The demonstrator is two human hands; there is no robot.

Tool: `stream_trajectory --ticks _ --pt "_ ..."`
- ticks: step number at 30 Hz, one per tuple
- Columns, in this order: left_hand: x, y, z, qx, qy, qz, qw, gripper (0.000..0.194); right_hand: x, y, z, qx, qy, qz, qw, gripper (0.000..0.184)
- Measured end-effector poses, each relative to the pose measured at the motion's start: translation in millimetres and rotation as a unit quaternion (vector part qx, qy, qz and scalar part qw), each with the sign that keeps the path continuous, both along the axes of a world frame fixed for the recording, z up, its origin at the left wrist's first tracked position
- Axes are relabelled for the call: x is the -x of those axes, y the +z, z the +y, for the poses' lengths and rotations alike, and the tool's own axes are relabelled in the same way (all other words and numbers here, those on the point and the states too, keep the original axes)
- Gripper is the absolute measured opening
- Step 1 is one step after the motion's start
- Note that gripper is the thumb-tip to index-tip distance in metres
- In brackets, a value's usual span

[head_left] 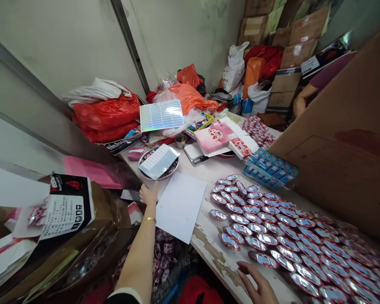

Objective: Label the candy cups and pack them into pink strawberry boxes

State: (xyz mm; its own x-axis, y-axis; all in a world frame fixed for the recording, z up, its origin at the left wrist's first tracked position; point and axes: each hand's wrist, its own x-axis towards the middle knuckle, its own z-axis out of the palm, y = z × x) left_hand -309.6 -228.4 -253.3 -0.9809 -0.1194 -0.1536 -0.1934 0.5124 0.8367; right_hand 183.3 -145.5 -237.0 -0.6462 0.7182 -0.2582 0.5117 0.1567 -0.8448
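Packs [266, 239]: several dozen, lying in close, overlapping rows on the right of the table [199, 174]; an exact count cannot be made. One pack sits slightly apart at the group's left edge. Bowl [168, 175]: one, at the table's left edge, with one label sheet [159, 161] lying across it. Paper [182, 207]: one blank sheet, just in front of the bowl, overhanging the table edge. Shiny sheet [161, 115]: one, tilted against the bags behind. Cup [180, 142]: one. Scale [194, 153]: one, beside the pink boxes, of which two are noted, one large [213, 138] and one small [241, 147]. Carton [342, 147]: one large, at right; beyond it show one co-worker's forearm [304, 98] and sleeve.

Left hand [148, 194]: at the table edge, just below the bowl, fingers loosely bent; whether it grips or touches anything cannot be told. One bracelet [150, 218] is on its wrist. Right hand [256, 282]: partly cut off by the lower border, fingers parted and half extended, near the closest packs, with nothing seen in its grasp.
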Motion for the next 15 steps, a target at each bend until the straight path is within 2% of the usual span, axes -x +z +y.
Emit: stream_trajectory --ticks 1,3,6,8,11,15 --pt "-8 -7.9 -15 0.05 -0.021 -0.018 0.998 0.075 6 -1.1 -3 0.008 0.015 -0.003 1.0 0.053" --pt "-25 -23.4 -40 0.126 -0.083 -0.064 0.987 0.066 17 -2.8 -7 0.023 0.039 -0.009 0.999 0.052" --pt "-41 -37.9 -63 0.185 -0.202 -0.114 0.955 0.032 35 -0.4 -9 0.035 0.052 -0.015 0.998 0.055" --pt "-44 -37.4 -67 0.198 -0.279 -0.11 0.933 0.015 48 4.9 -9 0.037 0.057 -0.015 0.998 0.059" --pt "-44 -20.9 -67 0.201 -0.37 -0.062 0.905 0.013 63 13.7 -10 0.028 0.072 -0.017 0.997 0.063" --pt "-44 22.5 -73 0.223 -0.437 0.011 0.871 0.015 73 18.4 -14 0.015 0.097 -0.02 0.995 0.064"
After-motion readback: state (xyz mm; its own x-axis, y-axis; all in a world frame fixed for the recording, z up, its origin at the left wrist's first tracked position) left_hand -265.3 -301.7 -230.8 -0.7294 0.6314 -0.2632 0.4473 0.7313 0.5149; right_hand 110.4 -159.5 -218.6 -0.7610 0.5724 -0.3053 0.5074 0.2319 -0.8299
